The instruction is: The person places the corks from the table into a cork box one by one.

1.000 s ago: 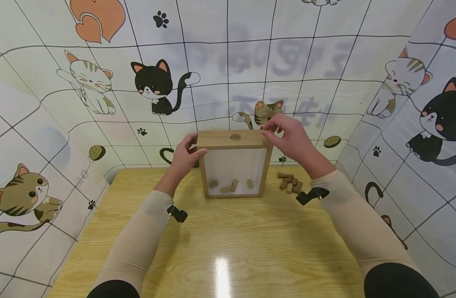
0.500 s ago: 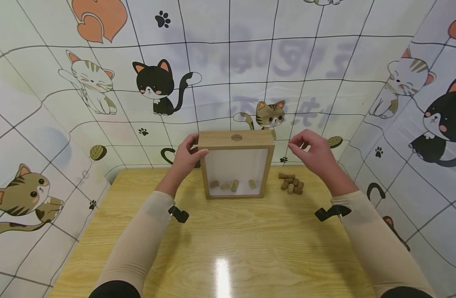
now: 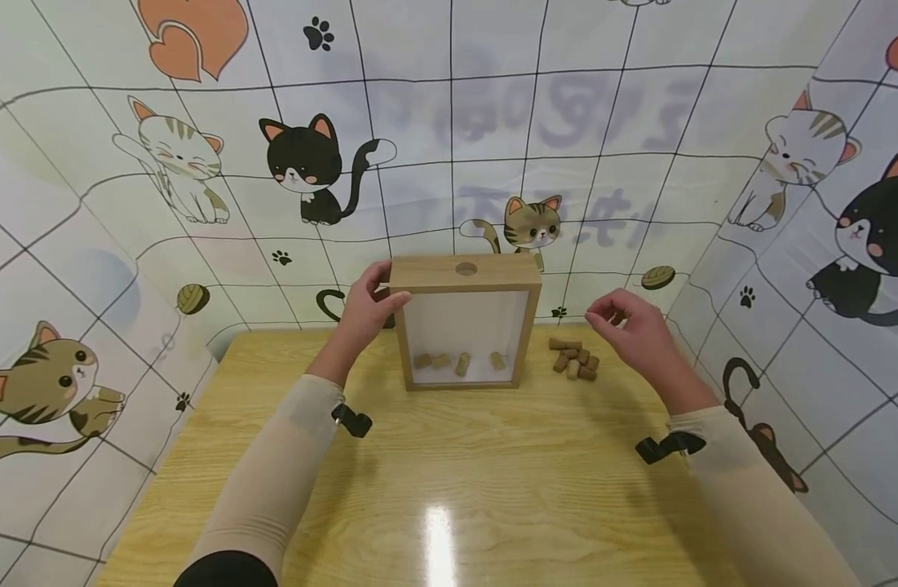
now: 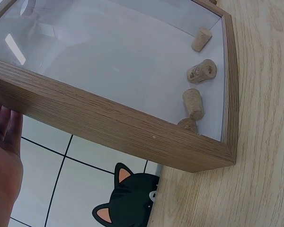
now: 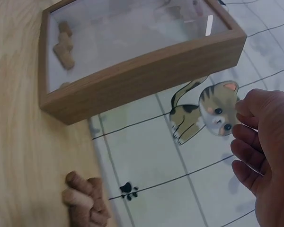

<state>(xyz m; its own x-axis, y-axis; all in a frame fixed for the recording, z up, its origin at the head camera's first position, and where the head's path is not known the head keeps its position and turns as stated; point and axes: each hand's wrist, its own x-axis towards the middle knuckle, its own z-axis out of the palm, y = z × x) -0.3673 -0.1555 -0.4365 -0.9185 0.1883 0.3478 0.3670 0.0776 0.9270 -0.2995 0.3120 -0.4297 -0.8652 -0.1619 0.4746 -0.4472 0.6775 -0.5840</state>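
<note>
An upright wooden box (image 3: 428, 279) with a see-through front and a round hole in its top stands on the table. Several corks (image 3: 462, 364) lie along its bottom behind the pane. My left hand (image 3: 365, 308) grips the upper left corner, thumb at the front and fingers around the side. To the right of the box, my right hand (image 3: 628, 330) hangs in the air, fingers loosely bent and holding nothing. Below and to its left, a small pile of corks (image 3: 573, 359) lies on the table; the right wrist view shows these corks (image 5: 80, 198) too.
The pale wooden table (image 3: 419, 473) reaches back to a wall sheet (image 3: 419, 122) printed with cartoon cats and grid lines, close behind the box. Similar sheets hang at the left and right. Each wrist carries a small black camera mount (image 3: 351, 421).
My right hand has drawn back from the top right of the box, moving right and downward toward the cork pile. One cork inside has shifted slightly. The left hand keeps its grip.
</note>
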